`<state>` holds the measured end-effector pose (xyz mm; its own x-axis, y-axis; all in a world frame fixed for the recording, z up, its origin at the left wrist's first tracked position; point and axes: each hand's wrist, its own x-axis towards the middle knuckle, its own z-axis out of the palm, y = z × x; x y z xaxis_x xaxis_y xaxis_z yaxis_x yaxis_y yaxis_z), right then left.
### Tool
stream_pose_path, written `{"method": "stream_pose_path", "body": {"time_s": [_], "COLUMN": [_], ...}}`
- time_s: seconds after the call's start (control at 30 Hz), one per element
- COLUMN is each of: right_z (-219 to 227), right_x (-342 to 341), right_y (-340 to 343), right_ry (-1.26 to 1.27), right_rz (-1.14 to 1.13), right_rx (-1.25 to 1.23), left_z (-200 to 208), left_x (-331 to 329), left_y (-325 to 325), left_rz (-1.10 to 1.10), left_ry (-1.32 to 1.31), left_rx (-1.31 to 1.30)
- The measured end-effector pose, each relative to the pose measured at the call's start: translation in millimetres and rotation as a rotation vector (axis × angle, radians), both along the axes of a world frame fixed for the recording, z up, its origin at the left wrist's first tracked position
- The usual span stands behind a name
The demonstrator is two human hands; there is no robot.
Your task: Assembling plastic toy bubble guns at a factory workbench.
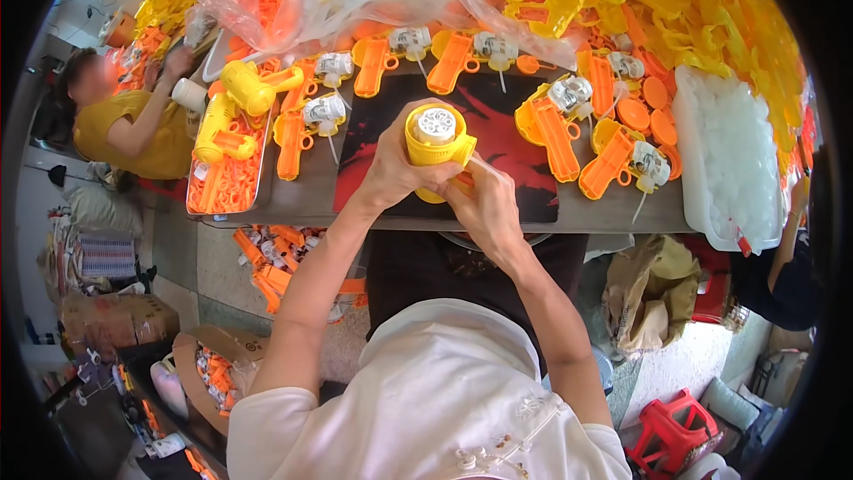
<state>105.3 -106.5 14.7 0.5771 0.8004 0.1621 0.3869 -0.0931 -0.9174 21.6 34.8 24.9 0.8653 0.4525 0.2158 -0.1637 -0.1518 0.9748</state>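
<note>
Right hand (487, 204) pinches the yellow toy gun (435, 149) from below; left hand (397, 164) wraps its round barrel, muzzle facing up.

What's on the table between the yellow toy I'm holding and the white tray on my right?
In the head view, orange half-shells with white motor units lie between the yellow toy and the white tray.

My view: bench (311, 200) crammed. Orange half-shells with white gear units (569, 93) lined along far side, dark red-black mat (498, 120) in middle. Metal tray (227, 182) on my left with orange bits, two finished yellow toys on it. White tub (729, 160) of pale pieces at right. Yellow shell heap (675, 0) behind. Co-worker in yellow shirt (133, 129) far left. Red stool (671, 431) on floor.
</note>
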Motion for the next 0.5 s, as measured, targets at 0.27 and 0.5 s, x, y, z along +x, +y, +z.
{"method": "stream_pose_path", "body": {"time_s": [0.27, 0.5], "right_z": [-4.2, -3.1], "right_x": [-0.5, 7.2], "right_y": [4.4, 2.6], "right_ry": [0.069, -0.030], "right_rz": [-0.086, 0.018], "right_rx": [-0.026, 0.266], "left_z": [-3.3, 8.8], "left_x": [7.6, 4.0], "left_y": [3.9, 13.5], "left_rz": [-0.012, -0.141], "left_ry": [0.017, 0.078], "left_rx": [-0.012, 0.027]}}
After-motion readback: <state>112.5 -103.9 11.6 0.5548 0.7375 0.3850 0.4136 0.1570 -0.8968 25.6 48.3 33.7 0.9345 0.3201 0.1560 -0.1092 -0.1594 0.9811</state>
